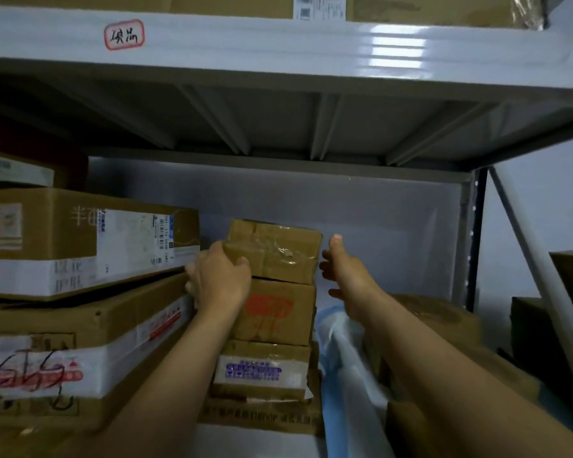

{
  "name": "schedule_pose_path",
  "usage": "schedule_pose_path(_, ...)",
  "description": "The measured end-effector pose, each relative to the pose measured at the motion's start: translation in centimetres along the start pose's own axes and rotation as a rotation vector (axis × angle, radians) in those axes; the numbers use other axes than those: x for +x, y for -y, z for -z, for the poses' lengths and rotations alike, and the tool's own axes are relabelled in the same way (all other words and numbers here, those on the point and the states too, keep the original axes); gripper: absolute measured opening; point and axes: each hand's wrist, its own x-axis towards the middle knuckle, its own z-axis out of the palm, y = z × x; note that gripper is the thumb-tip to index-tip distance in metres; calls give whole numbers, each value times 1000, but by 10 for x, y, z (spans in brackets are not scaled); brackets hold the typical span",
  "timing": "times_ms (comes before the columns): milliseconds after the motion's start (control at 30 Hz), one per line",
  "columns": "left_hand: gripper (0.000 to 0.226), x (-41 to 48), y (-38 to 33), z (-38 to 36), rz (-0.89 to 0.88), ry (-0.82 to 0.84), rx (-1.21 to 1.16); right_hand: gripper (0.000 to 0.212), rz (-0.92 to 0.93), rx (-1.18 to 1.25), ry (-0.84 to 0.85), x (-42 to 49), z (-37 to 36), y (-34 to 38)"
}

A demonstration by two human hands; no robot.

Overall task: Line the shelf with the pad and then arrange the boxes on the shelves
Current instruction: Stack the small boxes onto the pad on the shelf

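Fingers of the left hand (219, 278) clasp the top box (280, 251); the right hand (344, 276) spreads loose just beside it.

Item one: my left hand (220, 276), bare; left forearm (166, 368) bare to edge of view. Item two: my right hand (346, 272), bare; right forearm (444, 368) likewise bare. Right thumbnail (337, 239) short, plain.

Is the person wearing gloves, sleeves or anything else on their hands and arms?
No. The left hand and right hand are bare, with no gloves. The forearms are bare too; no sleeve, watch, ring or bracelet shows in this view.
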Motion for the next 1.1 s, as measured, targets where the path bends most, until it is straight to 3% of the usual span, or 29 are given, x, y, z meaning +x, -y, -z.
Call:
schedule_pose_path(133, 31, -9, 3, 1, -113, -71, -94, 61, 36, 176, -4, 11, -1, -1)
schedule_pose_path(300, 41, -19, -5, -9, -227, -125, -179, 51, 41, 377, 46, 23, 16, 6)
schedule_pose_path(400, 40, -25, -7, -18, -267, -99, -201, 40, 83, 349, 75, 24, 32, 6)
schedule_pose_path(600, 21, -38, -32, -46, -497, -87, -140, 34, 46, 363, -148, 32, 111, -1)
schedule_pose_path(700, 14, -46, -44, -67, -546, -64, -140, 24, -39, 263, -221, 39, 159, -12)
schedule_pose_path(967, 27, -69, -68, -122, -593, 130, -172, 52, -191, -9, -350, 70, 210, -56)
schedule_pose_path(1100, 19, -74, -69, -145, -579, 205, -102, 67, -169, -247, -419, 82, 217, -62)
